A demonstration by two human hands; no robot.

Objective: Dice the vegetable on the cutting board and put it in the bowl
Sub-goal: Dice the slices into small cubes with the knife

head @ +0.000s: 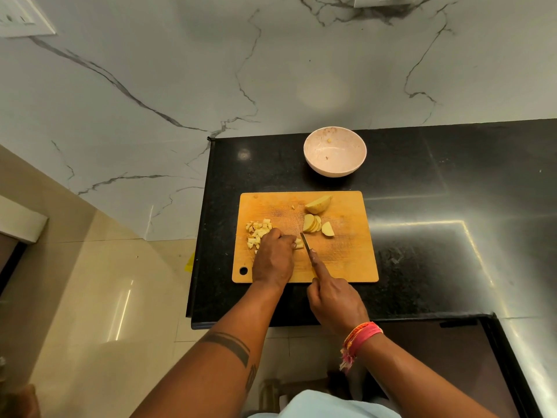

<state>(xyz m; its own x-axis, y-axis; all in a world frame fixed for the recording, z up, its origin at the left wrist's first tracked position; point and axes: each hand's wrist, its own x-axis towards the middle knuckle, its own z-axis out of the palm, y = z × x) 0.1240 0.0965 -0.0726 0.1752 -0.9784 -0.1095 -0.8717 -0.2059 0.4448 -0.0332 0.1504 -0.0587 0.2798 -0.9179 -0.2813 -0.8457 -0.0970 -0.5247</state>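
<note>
An orange cutting board (346, 260) lies on the black counter. At its left is a pile of diced potato (257, 232). My left hand (275, 257) curls over potato strips (298, 243) and pins them to the board. My right hand (333, 298) grips a knife (306, 243), index finger stretched along the blade's spine, the blade right beside the strips. Several potato slices (313, 223) and a half slice lie mid-board. A larger potato wedge (318, 204) sits near the far edge. A pale pink bowl (355, 164) stands behind the board, holding only a few scraps.
The black counter (437, 221) extends right and wraps toward me at the right edge. Its left edge drops to a tiled floor. A white marble wall rises behind the bowl.
</note>
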